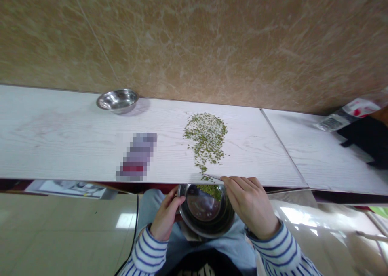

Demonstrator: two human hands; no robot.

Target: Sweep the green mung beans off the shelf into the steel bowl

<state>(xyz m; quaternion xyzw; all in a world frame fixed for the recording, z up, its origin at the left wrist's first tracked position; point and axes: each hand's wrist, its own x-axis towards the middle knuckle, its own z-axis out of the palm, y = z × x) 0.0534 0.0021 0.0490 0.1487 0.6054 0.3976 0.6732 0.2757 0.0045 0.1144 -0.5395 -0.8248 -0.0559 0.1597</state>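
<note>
Counter, head view: counter (163, 118) in white, wood-grained boards, with a seam slanting across its right part.
Wall: brown, marbled wall (194, 41) behind it, a thin pale joint running down at left.
Floor: glossy, pale tiled floor (81, 231) below, with bright reflections; a dark cable (135, 227) crosses it at left.
Seat side: the person's lap in blue jeans (151, 199), close to the counter's front edge.
Left hand: left hand (166, 217) on the near-left side of a basin (200, 211), thumb at the rim, fingers curled round the outside, gripping it.
Right hand: right hand (253, 201) palm down over the basin's right side, fingers bent together, pinching a thin tool (214, 177) that points left along the counter edge; its kind is unclear.
Grains: small green grains (209, 136) spread loosely on the counter, narrowing toward the tool; more lie heaped in the basin's far side.
Metal: basin round, deep, shiny; a small bowl (118, 102), also shiny, stands by the wall at left.
Sleeves: white sleeves (148, 247) with blue stripes.
Right end: crinkled clear bag (351, 112) beside a black item (368, 140).
</note>
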